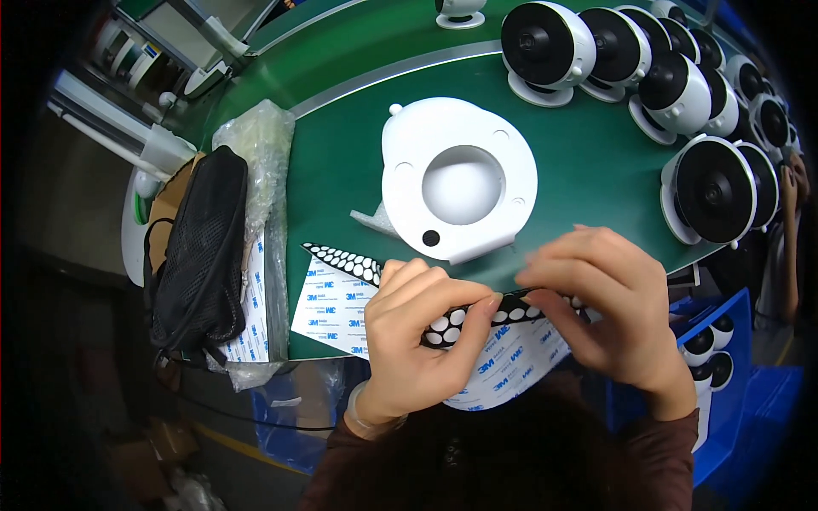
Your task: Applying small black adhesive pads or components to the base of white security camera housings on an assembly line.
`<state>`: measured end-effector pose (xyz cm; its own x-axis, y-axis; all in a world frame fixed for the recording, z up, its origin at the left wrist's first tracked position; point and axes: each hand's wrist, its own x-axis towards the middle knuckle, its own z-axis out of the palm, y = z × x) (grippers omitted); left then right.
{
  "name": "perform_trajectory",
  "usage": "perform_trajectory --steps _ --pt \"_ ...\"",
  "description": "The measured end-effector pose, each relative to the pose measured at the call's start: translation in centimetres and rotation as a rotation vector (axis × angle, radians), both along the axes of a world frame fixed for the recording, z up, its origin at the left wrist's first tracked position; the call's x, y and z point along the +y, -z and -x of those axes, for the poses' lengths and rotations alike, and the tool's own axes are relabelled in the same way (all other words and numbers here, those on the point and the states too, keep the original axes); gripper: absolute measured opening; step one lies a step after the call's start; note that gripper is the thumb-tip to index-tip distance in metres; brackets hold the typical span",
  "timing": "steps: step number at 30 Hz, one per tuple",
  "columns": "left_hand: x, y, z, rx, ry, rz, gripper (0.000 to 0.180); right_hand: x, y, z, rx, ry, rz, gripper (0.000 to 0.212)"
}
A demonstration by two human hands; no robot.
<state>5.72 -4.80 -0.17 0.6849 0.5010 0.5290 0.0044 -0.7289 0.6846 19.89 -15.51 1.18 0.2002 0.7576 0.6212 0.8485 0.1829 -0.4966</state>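
Note:
My left hand pinches a sheet of round adhesive pads between thumb and fingers at the table's near edge. The sheet is bent over, showing a black side with rows of white circles and a white printed backing. My right hand has its thumb on the same bent edge; its fingers curl above, their tips blurred. Beyond the hands lies a white rounded device, its ring-shaped base facing up. One black round pad sits on that base; paler round recesses show elsewhere on it.
Several finished-looking white devices with black round fronts stand at the back right. A black mesh bag and clear plastic wrap lie along the left edge. At lower right, a blue bin holds more devices. Another person's arm shows far right.

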Motion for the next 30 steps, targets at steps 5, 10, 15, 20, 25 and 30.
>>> perform_trajectory --steps 5,10,15,20,25,30 --pt "-0.2 0.4 -0.6 -0.052 -0.036 -0.034 0.009 -0.5 0.5 0.2 0.058 -0.038 0.045 0.022" --pt "-0.4 0.4 -0.6 -0.047 -0.068 -0.066 0.009 -0.1 0.6 0.4 0.046 -0.017 0.027 0.022" --pt "-0.3 0.7 -0.7 -0.058 -0.093 -0.075 0.009 0.4 0.5 0.1 -0.036 -0.031 0.016 0.022" --pt "-0.2 0.8 -0.8 -0.036 -0.111 -0.015 0.009 0.8 1.5 0.1 -0.132 -0.037 -0.11 0.023" --pt "-0.1 0.9 -0.7 -0.055 -0.132 0.084 0.01 1.1 2.1 0.4 -0.164 -0.025 -0.194 0.026" --pt "0.1 1.2 -0.6 -0.081 -0.108 0.062 0.01 0.9 2.2 0.7 -0.136 -0.015 -0.194 0.026"
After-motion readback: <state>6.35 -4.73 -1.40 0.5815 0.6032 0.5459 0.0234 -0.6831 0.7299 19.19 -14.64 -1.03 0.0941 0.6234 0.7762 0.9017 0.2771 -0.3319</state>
